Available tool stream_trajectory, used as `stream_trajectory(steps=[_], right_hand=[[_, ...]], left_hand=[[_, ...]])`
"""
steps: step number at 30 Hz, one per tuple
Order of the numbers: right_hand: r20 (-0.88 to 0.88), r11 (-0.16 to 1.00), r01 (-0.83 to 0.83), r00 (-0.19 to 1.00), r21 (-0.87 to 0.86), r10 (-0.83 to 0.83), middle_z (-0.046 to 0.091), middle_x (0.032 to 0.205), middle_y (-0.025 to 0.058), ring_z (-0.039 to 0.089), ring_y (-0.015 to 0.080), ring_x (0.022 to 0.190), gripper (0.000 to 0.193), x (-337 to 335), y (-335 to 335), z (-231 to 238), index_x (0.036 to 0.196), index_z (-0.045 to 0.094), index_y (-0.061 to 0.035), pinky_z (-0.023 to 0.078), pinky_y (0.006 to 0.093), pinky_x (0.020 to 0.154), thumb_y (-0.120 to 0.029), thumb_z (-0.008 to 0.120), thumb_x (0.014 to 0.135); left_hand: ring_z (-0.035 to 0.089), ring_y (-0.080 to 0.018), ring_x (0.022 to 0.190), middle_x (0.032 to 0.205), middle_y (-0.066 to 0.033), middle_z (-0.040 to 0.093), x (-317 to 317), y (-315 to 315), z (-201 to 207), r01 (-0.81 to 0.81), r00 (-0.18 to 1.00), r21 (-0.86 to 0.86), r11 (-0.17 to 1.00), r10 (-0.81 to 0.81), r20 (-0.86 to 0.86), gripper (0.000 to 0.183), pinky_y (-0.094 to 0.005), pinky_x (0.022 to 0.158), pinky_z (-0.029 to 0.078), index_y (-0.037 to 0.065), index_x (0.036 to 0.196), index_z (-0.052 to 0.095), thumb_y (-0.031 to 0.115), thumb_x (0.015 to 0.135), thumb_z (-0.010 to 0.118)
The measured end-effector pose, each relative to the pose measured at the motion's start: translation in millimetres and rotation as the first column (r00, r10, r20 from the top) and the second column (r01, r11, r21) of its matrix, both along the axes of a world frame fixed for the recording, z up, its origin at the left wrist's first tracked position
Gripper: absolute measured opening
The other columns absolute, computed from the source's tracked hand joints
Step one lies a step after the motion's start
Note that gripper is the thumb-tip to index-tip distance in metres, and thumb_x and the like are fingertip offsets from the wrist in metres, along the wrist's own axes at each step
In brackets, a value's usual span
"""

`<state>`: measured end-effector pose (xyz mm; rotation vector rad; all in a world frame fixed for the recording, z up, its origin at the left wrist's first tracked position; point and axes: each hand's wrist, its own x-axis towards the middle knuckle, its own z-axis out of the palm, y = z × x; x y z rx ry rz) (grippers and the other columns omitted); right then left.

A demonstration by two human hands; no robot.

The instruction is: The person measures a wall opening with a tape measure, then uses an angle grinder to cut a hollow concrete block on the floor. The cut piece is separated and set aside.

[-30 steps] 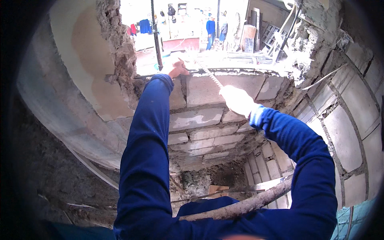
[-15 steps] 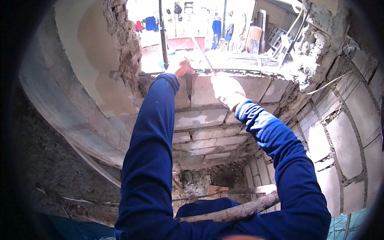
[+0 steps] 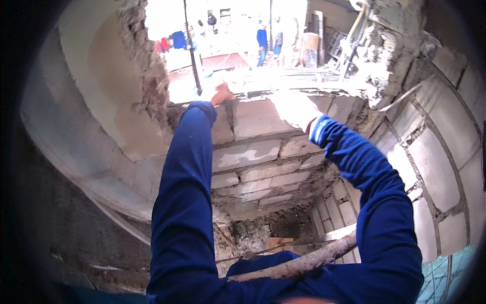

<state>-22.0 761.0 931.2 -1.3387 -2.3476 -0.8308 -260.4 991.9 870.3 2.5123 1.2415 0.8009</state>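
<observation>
My left hand [image 3: 220, 94] is at the top of a block wall [image 3: 260, 119], beside an upright ribbed steel bar [image 3: 192, 50]. Its fingers look curled over the edge, where another ribbed bar [image 3: 255, 93] lies along the wall top. What they grip is hidden. My right hand [image 3: 296, 109] reaches the same edge farther right. Strong sunlight washes out its fingers, so I cannot make out what it touches or holds. Both arms stretch forward in blue sleeves.
Broken masonry frames the opening at left [image 3: 147, 66] and right [image 3: 377, 76]. A rough pole [image 3: 298, 266] crosses close to my body. A block wall [image 3: 430, 152] curves up on the right. Beyond the opening, two people [image 3: 262, 44] stand near leaning boards [image 3: 310, 48].
The view has shifted a little. My right hand has moved slightly right, away from my left. A slanting ribbed rod seen near it earlier is now lost in glare.
</observation>
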Motion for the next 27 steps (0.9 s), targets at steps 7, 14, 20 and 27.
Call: stream_trajectory(steps=[7, 14, 20, 27], right_hand=[[-0.065, 0.898, 0.335, 0.928, -0.287, -0.367, 0.061, 0.064, 0.0114, 0.065, 0.0251, 0.059, 0.027, 44, -188, 148, 0.095, 0.066, -0.0056, 0.051, 0.0370, 0.059, -0.032, 0.060, 0.095], [-0.494, 0.788, 0.585, 0.636, -0.191, -0.593, 0.056, 0.062, 0.0038, 0.052, 0.0106, 0.055, 0.022, 51, -402, 115, 0.100, 0.066, -0.0028, 0.041, 0.0299, 0.052, -0.021, 0.066, 0.088], [-0.659, 0.734, 0.653, 0.472, -0.185, -0.586, 0.064, 0.078, 0.0130, 0.063, 0.0200, 0.064, 0.029, 88, -523, 28, 0.117, 0.062, 0.0012, 0.050, 0.0316, 0.062, -0.011, 0.060, 0.090], [-0.728, 0.403, 0.809, -0.045, -0.428, -0.684, 0.061, 0.066, 0.0073, 0.058, 0.0118, 0.053, 0.020, 77, -631, -39, 0.110, 0.065, -0.0014, 0.046, 0.0296, 0.051, -0.014, 0.058, 0.097]], left_hand=[[0.067, -0.0228, 0.076, 0.079, -0.0145, 0.071, 0, 30, -11, 0.054, 0.997, 0.025, 0.998, -0.053, -0.050, 0.041, -0.0378, 0.072, 0.053, 0.000, 0.082, 0.073, 0.037, 0.066, 0.083], [0.049, -0.0381, 0.131, 0.145, -0.0192, 0.049, 42, -44, 83, 0.125, 0.856, 0.081, 0.989, -0.066, -0.513, 0.096, -0.0430, 0.107, 0.042, 0.006, 0.145, 0.046, 0.062, 0.073, 0.077], [0.064, -0.0300, 0.106, 0.117, -0.0194, 0.067, 108, -194, 170, 0.380, 0.701, -0.047, 0.924, -0.321, -0.637, 0.067, -0.0401, 0.094, 0.051, 0.004, 0.131, 0.060, 0.038, 0.077, 0.078], [0.067, -0.0261, 0.090, 0.097, -0.0161, 0.068, 178, -306, 160, 0.691, 0.549, -0.123, 0.712, -0.628, -0.551, 0.056, -0.0367, 0.084, 0.053, 0.002, 0.126, 0.063, 0.031, 0.081, 0.080]])
